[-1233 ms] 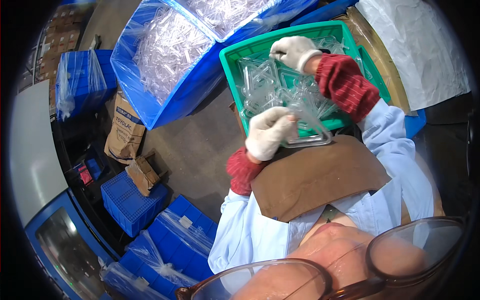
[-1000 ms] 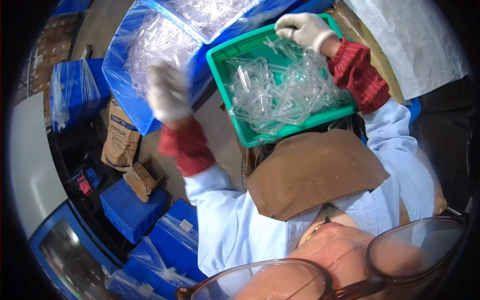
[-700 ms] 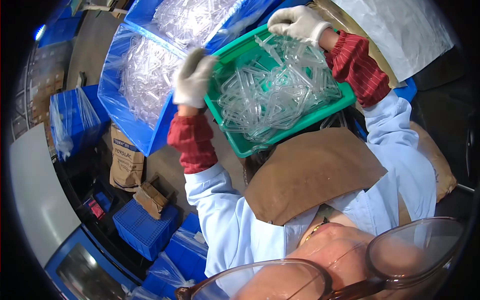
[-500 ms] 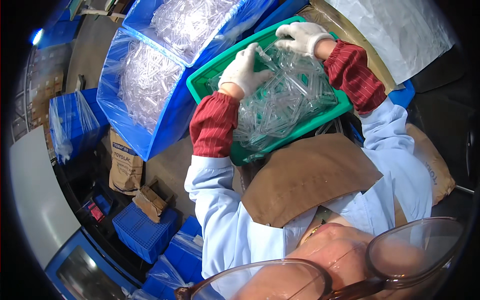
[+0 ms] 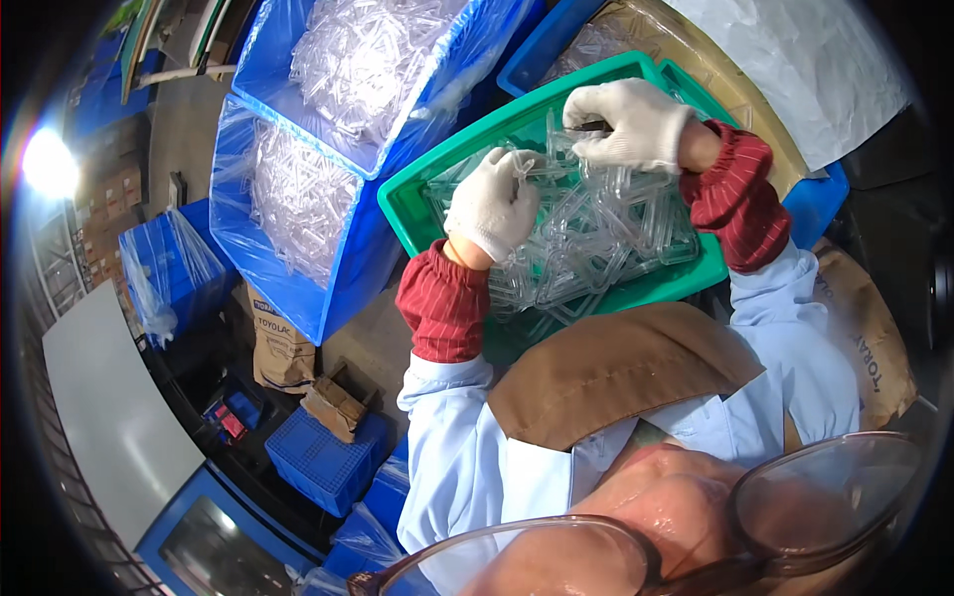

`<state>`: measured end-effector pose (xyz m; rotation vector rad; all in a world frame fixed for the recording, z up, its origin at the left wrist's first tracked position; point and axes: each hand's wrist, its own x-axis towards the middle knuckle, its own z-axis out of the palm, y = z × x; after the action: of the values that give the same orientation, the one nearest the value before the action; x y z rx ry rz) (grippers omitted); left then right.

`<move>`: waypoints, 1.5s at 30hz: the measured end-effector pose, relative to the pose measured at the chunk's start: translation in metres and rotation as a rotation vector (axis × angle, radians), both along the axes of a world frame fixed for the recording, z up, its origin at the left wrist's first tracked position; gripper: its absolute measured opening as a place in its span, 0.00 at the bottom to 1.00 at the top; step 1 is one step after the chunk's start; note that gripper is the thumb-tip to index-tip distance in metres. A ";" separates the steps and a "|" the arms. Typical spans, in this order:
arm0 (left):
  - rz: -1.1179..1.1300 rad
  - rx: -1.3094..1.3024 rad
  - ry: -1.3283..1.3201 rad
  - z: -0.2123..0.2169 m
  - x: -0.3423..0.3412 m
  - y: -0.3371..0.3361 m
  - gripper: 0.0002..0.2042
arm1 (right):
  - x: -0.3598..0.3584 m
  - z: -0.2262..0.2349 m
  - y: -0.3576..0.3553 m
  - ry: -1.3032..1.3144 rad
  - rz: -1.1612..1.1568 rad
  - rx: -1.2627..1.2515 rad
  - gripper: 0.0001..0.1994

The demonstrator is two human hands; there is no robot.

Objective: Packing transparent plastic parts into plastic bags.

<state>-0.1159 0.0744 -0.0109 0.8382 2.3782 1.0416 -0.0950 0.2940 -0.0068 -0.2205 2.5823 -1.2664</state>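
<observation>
A green tray [image 5: 429,204], upper centre of the frame, rests on the person's lap against a brown apron [image 5: 616,372], which keeps its load of clear plastic parts [image 5: 596,233] within reach of both gloved hands. The left hand [image 5: 494,202] lies palm-down on the tray's left half, fingers curled and pinching one clear part [image 5: 524,162] at its tip. The right hand [image 5: 628,121], at the tray's far rim, is closed around a small dark tool [image 5: 593,126], likely held there to work on a part; what the tool touches cannot be told. Both forearms, in red cuffs over pale blue sleeves, rise from the lower frame and bend inward. Blue bins [image 5: 288,298] lined with plastic film, upper left, hold more clear parts beside the tray.
</observation>
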 end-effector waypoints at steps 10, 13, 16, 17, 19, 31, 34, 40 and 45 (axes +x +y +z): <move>-0.105 0.073 0.327 -0.025 0.006 0.048 0.22 | 0.038 0.016 -0.003 0.108 -0.104 -0.025 0.22; -0.117 0.205 0.193 -0.033 0.011 0.061 0.27 | 0.046 0.014 -0.003 0.069 -0.219 0.066 0.23; -0.023 0.184 0.068 -0.029 0.021 0.059 0.29 | 0.053 0.000 -0.001 0.190 -0.356 0.133 0.18; -0.027 0.288 0.129 -0.028 0.024 0.056 0.28 | 0.055 0.002 -0.003 0.200 -0.362 0.149 0.18; -0.022 0.450 0.217 -0.029 0.025 0.053 0.26 | 0.061 0.008 -0.006 0.207 -0.396 0.225 0.15; -0.022 0.273 0.083 -0.072 -0.004 0.020 0.13 | 0.143 0.110 0.027 0.344 -0.486 -0.909 0.10; 0.028 0.294 -0.216 -0.048 0.005 0.014 0.14 | 0.183 0.126 0.028 0.454 -0.638 -0.803 0.11; -0.029 0.228 -0.112 -0.042 0.006 0.018 0.17 | 0.348 0.150 0.067 0.593 -1.067 -0.466 0.13; -0.028 0.199 -0.145 -0.039 0.012 0.020 0.19 | 0.503 0.192 0.035 0.334 -1.801 0.090 0.08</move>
<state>-0.1043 0.0941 -0.0501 0.8307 2.1626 1.2972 0.4083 0.3287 0.1851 2.5094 2.7086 -1.3632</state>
